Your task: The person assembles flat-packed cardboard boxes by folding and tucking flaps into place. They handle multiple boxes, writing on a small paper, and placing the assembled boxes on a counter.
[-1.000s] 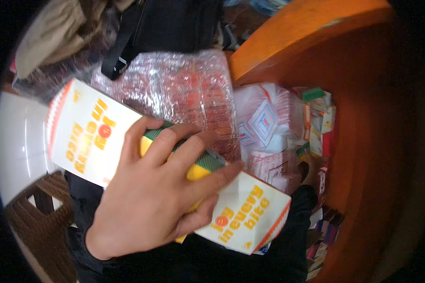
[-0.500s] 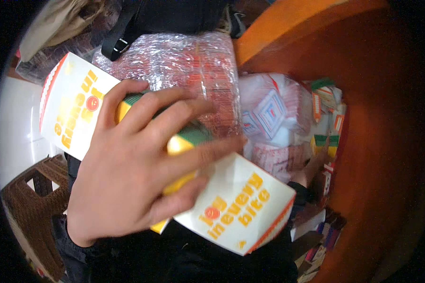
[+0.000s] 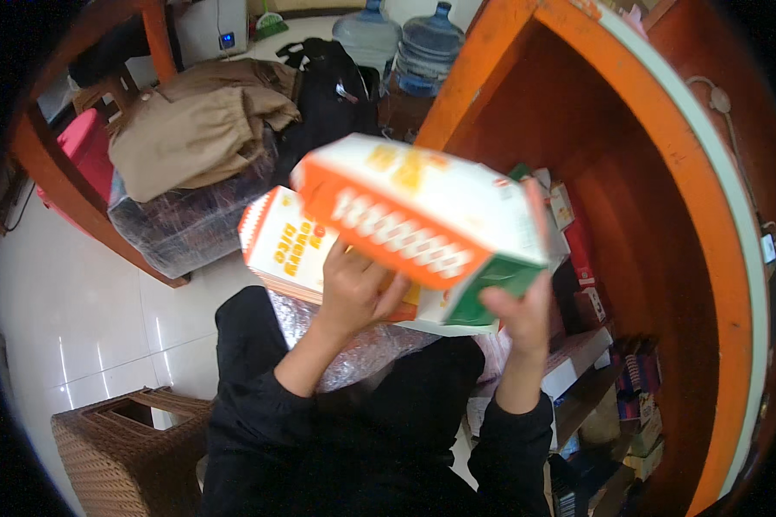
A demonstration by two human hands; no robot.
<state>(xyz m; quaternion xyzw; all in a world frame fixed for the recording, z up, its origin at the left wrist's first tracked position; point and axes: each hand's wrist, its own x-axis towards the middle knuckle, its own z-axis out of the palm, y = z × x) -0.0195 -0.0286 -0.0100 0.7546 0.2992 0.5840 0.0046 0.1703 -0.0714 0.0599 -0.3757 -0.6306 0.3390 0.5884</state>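
A folded-up paper food carton (image 3: 457, 194), white with orange and green sides, is held tilted above my lap and slightly blurred. My left hand (image 3: 353, 293) grips its lower front edge, the fingertips partly hidden behind the carton. At the green end, my right hand (image 3: 522, 323) holds the carton with its thumb on the green panel. Under and left of it lies a stack of flat cartons (image 3: 289, 237), white with orange edges and yellow lettering. This stack rests on a plastic-wrapped bundle (image 3: 353, 358) over my legs.
An orange wooden cabinet (image 3: 664, 146) curves along the right, with boxes and packages inside. A brown woven stool (image 3: 103, 457) stands at lower left. Farther off are a wrapped bundle with a tan garment (image 3: 190, 138), a black bag (image 3: 328, 103) and water jugs (image 3: 431, 43).
My left hand was spread over the flat cartons; now it grips a raised, folded-up carton. My right hand has come from the cabinet side to the carton. The view has shifted, showing more floor.
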